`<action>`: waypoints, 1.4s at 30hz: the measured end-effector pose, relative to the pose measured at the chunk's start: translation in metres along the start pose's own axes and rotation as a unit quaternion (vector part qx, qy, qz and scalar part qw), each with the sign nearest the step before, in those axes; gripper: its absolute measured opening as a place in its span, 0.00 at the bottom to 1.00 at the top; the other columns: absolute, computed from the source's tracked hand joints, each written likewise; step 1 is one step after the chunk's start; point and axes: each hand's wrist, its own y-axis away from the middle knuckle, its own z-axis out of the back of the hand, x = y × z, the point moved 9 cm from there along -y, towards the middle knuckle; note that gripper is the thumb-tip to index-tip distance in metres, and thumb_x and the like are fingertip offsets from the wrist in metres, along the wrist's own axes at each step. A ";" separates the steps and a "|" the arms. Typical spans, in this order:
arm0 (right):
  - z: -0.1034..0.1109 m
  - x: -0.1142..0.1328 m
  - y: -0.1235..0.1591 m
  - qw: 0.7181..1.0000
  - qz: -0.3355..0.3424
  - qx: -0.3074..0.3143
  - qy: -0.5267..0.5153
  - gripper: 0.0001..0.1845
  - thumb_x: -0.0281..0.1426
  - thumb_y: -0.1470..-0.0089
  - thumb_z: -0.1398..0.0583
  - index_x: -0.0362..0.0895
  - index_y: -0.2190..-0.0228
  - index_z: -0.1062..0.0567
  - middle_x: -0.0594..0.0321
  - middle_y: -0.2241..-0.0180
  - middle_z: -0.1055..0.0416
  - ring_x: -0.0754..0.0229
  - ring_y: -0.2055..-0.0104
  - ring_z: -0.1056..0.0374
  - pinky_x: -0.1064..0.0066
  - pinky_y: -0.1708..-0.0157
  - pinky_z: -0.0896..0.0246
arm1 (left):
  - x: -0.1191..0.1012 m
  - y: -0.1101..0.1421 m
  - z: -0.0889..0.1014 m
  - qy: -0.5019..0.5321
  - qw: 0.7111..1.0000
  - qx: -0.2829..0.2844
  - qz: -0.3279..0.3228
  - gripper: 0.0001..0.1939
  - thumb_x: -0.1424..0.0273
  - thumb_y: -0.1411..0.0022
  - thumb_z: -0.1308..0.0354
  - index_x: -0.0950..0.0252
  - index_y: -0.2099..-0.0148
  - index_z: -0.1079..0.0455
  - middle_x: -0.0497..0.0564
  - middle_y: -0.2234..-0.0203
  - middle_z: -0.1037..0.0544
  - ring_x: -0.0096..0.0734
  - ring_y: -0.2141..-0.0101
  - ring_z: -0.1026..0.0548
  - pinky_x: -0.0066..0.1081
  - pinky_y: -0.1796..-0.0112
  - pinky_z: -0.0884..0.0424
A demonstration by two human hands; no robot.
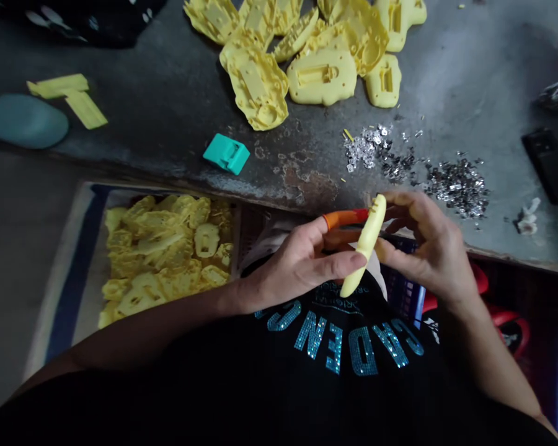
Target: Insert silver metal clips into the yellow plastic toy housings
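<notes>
Head view: both hands pinch curved yellow plastic.

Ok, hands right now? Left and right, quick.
Left hand: closed, thumb on a long yellow plastic piece; orange-handled tool lies at its fingers, grip unclear.
Right hand: closed, pinching the same piece from the other side.

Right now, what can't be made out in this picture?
Head view:
The orange-handled tool's tip: hidden by the yellow plastic piece and right hand.
Silver bits: too small to identify.
Black object: cut off by the right edge.
Yellow moulded pieces: cut off by the top edge.
</notes>
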 end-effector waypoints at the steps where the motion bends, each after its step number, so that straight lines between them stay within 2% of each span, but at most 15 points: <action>1: -0.001 0.000 0.003 1.000 0.004 -0.019 0.001 0.28 0.34 0.36 0.25 0.53 0.38 0.23 0.60 0.48 0.19 0.53 0.55 0.19 0.59 0.54 0.19 | -0.001 0.002 0.000 -0.012 1.000 0.000 -0.001 0.35 0.60 0.30 0.21 0.55 0.25 0.22 0.55 0.41 0.12 0.37 0.48 0.14 0.28 0.50 0.19; 3: -0.001 -0.002 0.011 0.998 0.016 -0.066 0.007 0.31 0.33 0.38 0.24 0.54 0.37 0.23 0.61 0.50 0.20 0.54 0.56 0.20 0.59 0.55 0.19 | 0.001 0.004 0.000 -0.038 0.999 0.002 0.012 0.33 0.59 0.28 0.23 0.54 0.25 0.21 0.55 0.39 0.13 0.35 0.48 0.16 0.27 0.51 0.20; 7: 0.001 -0.005 0.022 0.990 0.041 -0.128 0.030 0.35 0.31 0.39 0.23 0.54 0.35 0.23 0.61 0.52 0.19 0.52 0.57 0.21 0.57 0.56 0.20 | 0.003 0.003 0.006 -0.092 0.995 -0.016 0.033 0.33 0.52 0.29 0.23 0.59 0.28 0.18 0.56 0.50 0.10 0.30 0.59 0.19 0.26 0.59 0.23; 10: 0.004 -0.004 0.019 0.988 0.051 -0.133 0.052 0.36 0.31 0.40 0.23 0.52 0.34 0.23 0.59 0.51 0.18 0.52 0.58 0.21 0.56 0.57 0.19 | 0.001 -0.002 0.011 -0.103 0.994 -0.025 0.020 0.30 0.52 0.30 0.22 0.60 0.32 0.14 0.55 0.51 0.10 0.30 0.59 0.18 0.26 0.57 0.23; 14: 0.000 0.004 0.008 0.988 0.057 -0.124 0.073 0.33 0.31 0.39 0.24 0.51 0.35 0.22 0.60 0.52 0.18 0.54 0.59 0.21 0.58 0.57 0.18 | 0.002 -0.008 0.022 -0.055 0.998 -0.017 0.015 0.23 0.55 0.32 0.21 0.61 0.41 0.10 0.53 0.51 0.09 0.34 0.53 0.14 0.27 0.50 0.21; 17: -0.009 0.008 -0.001 0.990 0.051 -0.106 0.080 0.30 0.31 0.36 0.25 0.51 0.35 0.22 0.58 0.49 0.17 0.54 0.57 0.20 0.59 0.55 0.18 | 0.008 -0.010 0.037 0.004 0.999 -0.023 0.023 0.21 0.58 0.37 0.16 0.63 0.48 0.12 0.53 0.55 0.08 0.35 0.55 0.12 0.27 0.52 0.19; 19: -0.014 0.005 -0.009 0.994 0.040 -0.076 0.064 0.29 0.34 0.34 0.26 0.52 0.34 0.23 0.58 0.47 0.17 0.53 0.54 0.19 0.58 0.53 0.18 | 0.010 -0.010 0.045 0.059 0.997 -0.026 0.030 0.24 0.61 0.39 0.15 0.62 0.47 0.18 0.53 0.55 0.08 0.36 0.57 0.10 0.28 0.55 0.18; 22: -0.009 -0.011 -0.027 0.996 0.035 -0.043 0.072 0.23 0.38 0.30 0.28 0.55 0.37 0.20 0.57 0.44 0.16 0.50 0.48 0.19 0.54 0.49 0.20 | -0.001 -0.010 0.051 0.120 0.992 -0.024 0.007 0.33 0.64 0.38 0.16 0.57 0.37 0.26 0.53 0.51 0.08 0.41 0.55 0.09 0.33 0.55 0.14; 25: 0.008 -0.035 -0.050 0.970 0.033 -0.085 0.226 0.08 0.35 0.27 0.31 0.56 0.49 0.13 0.59 0.49 0.15 0.46 0.47 0.21 0.47 0.46 0.27 | -0.021 -0.006 0.058 0.132 0.990 -0.040 -0.028 0.40 0.64 0.34 0.19 0.53 0.28 0.34 0.54 0.46 0.09 0.47 0.51 0.08 0.36 0.56 0.11; 27: 0.007 -0.051 -0.064 0.942 0.025 -0.089 0.323 0.07 0.33 0.27 0.32 0.58 0.53 0.12 0.60 0.52 0.15 0.44 0.47 0.24 0.44 0.46 0.33 | -0.028 -0.004 0.063 0.131 0.989 -0.053 -0.035 0.43 0.62 0.32 0.22 0.51 0.23 0.38 0.56 0.42 0.10 0.52 0.48 0.09 0.37 0.60 0.10; 29: -0.002 -0.062 -0.070 0.926 0.024 -0.068 0.370 0.08 0.33 0.27 0.32 0.59 0.53 0.12 0.60 0.51 0.16 0.43 0.46 0.28 0.43 0.45 0.36 | -0.029 -0.002 0.069 0.129 0.989 -0.066 -0.036 0.43 0.58 0.31 0.24 0.51 0.21 0.38 0.57 0.38 0.12 0.57 0.47 0.09 0.39 0.63 0.09; 32: -0.013 -0.058 -0.060 0.920 0.047 -0.041 0.388 0.09 0.33 0.26 0.33 0.59 0.51 0.14 0.60 0.49 0.16 0.45 0.46 0.29 0.46 0.45 0.39 | -0.026 0.001 0.077 0.125 0.988 -0.088 -0.038 0.38 0.57 0.28 0.26 0.52 0.23 0.34 0.56 0.37 0.13 0.58 0.45 0.10 0.40 0.63 0.08; 35: -0.008 -0.047 -0.036 0.932 0.063 -0.031 0.355 0.07 0.33 0.26 0.32 0.58 0.52 0.14 0.61 0.50 0.16 0.47 0.47 0.28 0.50 0.47 0.40 | -0.023 0.002 0.078 0.125 0.986 -0.100 -0.040 0.37 0.56 0.28 0.26 0.53 0.24 0.32 0.56 0.38 0.12 0.59 0.45 0.10 0.39 0.63 0.08; 39: 0.013 -0.045 -0.014 0.947 0.030 -0.076 0.312 0.05 0.33 0.27 0.31 0.56 0.54 0.14 0.61 0.54 0.15 0.48 0.51 0.26 0.53 0.51 0.40 | -0.021 0.000 0.075 0.111 0.986 -0.119 -0.037 0.35 0.54 0.29 0.25 0.58 0.27 0.28 0.57 0.38 0.12 0.53 0.47 0.09 0.35 0.63 0.10; 42: 0.012 -0.049 -0.013 0.946 0.015 -0.092 0.312 0.04 0.35 0.27 0.31 0.55 0.55 0.13 0.62 0.58 0.16 0.48 0.52 0.25 0.54 0.51 0.40 | -0.022 -0.002 0.071 0.104 0.986 -0.126 -0.042 0.34 0.53 0.30 0.24 0.59 0.29 0.25 0.56 0.38 0.11 0.49 0.47 0.09 0.31 0.63 0.11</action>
